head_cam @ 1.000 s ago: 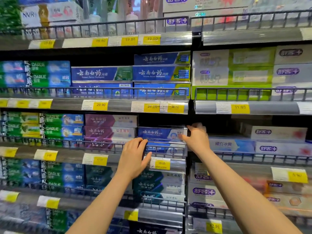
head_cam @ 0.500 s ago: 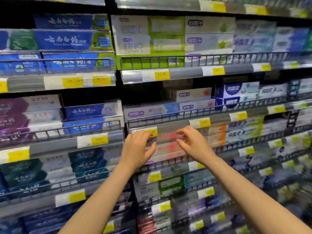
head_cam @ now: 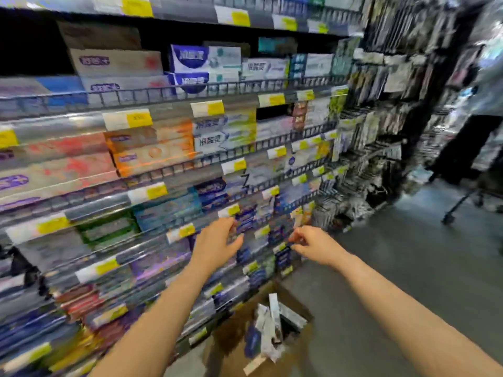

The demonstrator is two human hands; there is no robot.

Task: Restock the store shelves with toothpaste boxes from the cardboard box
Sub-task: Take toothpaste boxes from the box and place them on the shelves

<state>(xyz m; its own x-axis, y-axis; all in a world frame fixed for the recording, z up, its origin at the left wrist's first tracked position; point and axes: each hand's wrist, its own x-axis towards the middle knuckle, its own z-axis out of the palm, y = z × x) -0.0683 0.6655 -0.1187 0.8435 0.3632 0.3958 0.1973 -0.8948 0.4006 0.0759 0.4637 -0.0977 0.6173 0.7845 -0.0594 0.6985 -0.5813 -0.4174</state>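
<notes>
Brown cardboard box point(head_cam: 231, 338) sat on the floor below both hands, toothpaste boxes point(head_cam: 268, 325) standing roughly upright inside. Left hand point(head_cam: 217, 244) and right hand point(head_cam: 313, 244) hung empty, fingers loosely curled, near the shelves point(head_cam: 174, 91). Box lay between the forearms; neither hand clearly nearer.

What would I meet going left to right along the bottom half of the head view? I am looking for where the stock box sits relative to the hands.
Shelves of toothpaste boxes → left hand → cardboard box on the floor, lower down → right hand → bare floor.
</notes>
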